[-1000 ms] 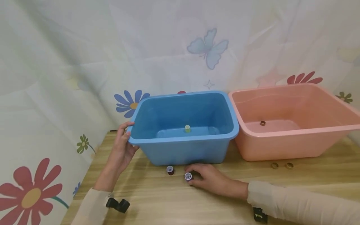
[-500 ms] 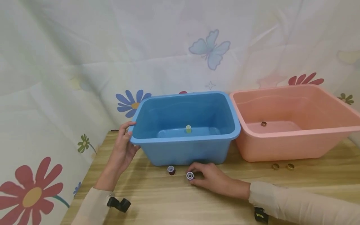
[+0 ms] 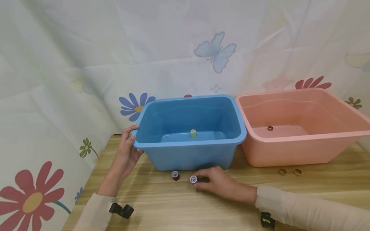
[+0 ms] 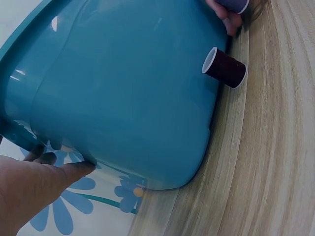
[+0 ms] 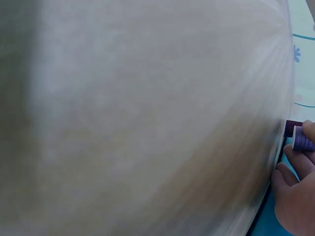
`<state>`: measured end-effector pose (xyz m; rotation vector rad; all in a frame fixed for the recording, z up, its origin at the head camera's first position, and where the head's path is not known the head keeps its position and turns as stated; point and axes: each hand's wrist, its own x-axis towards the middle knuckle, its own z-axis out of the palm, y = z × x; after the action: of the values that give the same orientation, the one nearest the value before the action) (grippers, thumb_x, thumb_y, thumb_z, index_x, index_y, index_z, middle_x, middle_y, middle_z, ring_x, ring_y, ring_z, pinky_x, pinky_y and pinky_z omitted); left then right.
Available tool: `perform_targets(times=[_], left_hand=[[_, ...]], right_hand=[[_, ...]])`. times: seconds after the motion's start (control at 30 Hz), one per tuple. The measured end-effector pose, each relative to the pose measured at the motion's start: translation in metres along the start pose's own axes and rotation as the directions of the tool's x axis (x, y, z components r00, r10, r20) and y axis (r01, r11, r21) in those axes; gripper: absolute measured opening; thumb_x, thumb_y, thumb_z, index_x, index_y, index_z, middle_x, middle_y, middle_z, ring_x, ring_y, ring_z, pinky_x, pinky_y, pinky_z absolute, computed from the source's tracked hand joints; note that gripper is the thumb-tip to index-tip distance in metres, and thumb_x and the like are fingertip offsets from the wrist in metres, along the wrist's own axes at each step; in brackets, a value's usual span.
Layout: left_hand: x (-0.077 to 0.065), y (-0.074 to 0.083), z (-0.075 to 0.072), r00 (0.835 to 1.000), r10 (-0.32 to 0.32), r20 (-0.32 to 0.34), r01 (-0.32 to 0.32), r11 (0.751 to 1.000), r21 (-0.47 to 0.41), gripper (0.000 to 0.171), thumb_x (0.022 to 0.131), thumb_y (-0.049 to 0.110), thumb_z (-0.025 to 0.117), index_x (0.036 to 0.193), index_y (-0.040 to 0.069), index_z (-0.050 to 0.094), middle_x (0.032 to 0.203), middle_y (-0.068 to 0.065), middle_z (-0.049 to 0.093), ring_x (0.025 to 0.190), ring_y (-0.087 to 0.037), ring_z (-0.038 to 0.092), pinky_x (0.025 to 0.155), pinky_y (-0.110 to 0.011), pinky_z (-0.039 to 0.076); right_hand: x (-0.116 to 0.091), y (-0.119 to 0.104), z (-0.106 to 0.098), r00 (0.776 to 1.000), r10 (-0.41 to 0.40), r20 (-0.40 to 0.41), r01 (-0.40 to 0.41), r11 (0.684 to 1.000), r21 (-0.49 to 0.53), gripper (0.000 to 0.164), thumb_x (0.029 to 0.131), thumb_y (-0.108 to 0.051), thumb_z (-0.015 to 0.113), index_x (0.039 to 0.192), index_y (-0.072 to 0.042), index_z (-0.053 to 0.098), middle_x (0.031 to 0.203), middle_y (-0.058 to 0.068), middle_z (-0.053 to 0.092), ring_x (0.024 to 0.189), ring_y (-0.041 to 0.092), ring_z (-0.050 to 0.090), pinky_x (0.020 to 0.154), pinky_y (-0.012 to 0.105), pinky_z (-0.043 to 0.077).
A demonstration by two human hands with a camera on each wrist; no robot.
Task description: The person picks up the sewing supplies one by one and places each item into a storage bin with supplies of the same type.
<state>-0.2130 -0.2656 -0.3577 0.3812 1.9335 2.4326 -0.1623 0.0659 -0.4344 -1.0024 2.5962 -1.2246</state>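
My left hand grips the left rim of the blue basin, thumb and fingers on either side of its edge. In front of the basin, my right hand pinches a purple thread spool between thumb and fingers, its white end facing up. A dark maroon thread spool stands just left of it on the table, and shows clearly in the left wrist view. Inside the basin, a pale yellow-green spool stands on the floor. A sleeve covers most of the right wrist view.
A pink basin stands against the blue one's right side, with a brass-coloured ring inside. Two similar rings lie before it: a left ring and a right ring. A printed curtain hangs behind the wooden table.
The purple spool has tilted slightly in my right hand's fingers, while that hand stays in nearly the same place. My left hand has kept its hold on the rim.
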Motion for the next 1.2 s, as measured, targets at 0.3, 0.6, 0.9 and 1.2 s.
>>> perform_targets(times=[0.3,0.6,0.9,1.2], left_hand=[[0.004,0.002,0.003,1.000,0.004,-0.019,-0.005,1.000,-0.011,0.029,0.105,0.018,0.041,0.132,0.028,0.042,0.154,-0.007,0.028,0.127,-0.032,0.043,0.087,-0.033,0.050],[0.004,0.000,0.003,1.000,0.002,-0.010,-0.002,1.000,-0.014,0.030,0.104,0.018,0.041,0.132,0.029,0.042,0.153,-0.008,0.026,0.130,-0.035,0.040,0.090,-0.035,0.050],[0.003,0.000,0.003,1.000,-0.004,0.001,0.004,1.000,-0.002,0.030,0.106,0.019,0.039,0.134,0.030,0.041,0.156,-0.008,0.023,0.133,-0.037,0.037,0.090,-0.035,0.050],[0.001,0.000,0.000,1.000,0.000,-0.001,0.000,1.000,0.000,0.030,0.106,0.020,0.039,0.134,0.031,0.040,0.160,-0.007,0.020,0.137,-0.040,0.032,0.091,-0.034,0.051]], right_hand=[[0.002,-0.003,-0.015,0.996,-0.037,-0.084,0.040,0.999,0.030,0.024,0.089,-0.026,0.080,0.112,-0.019,0.079,0.100,-0.015,0.076,0.092,0.002,0.067,0.082,0.026,0.054],[-0.003,-0.008,-0.020,0.994,-0.048,-0.102,0.052,0.998,0.045,0.031,0.087,-0.024,0.082,0.116,-0.015,0.076,0.105,-0.013,0.076,0.101,0.004,0.068,0.087,0.034,0.055],[-0.004,-0.016,-0.029,0.984,-0.096,-0.152,0.114,0.987,0.111,0.030,0.085,-0.013,0.083,0.114,-0.014,0.075,0.101,-0.008,0.077,0.095,0.004,0.071,0.083,0.039,0.058],[-0.004,-0.022,-0.036,0.974,-0.155,-0.164,0.170,0.982,0.078,0.033,0.083,-0.012,0.084,0.115,-0.012,0.076,0.101,-0.009,0.076,0.091,0.003,0.069,0.079,0.036,0.058]])
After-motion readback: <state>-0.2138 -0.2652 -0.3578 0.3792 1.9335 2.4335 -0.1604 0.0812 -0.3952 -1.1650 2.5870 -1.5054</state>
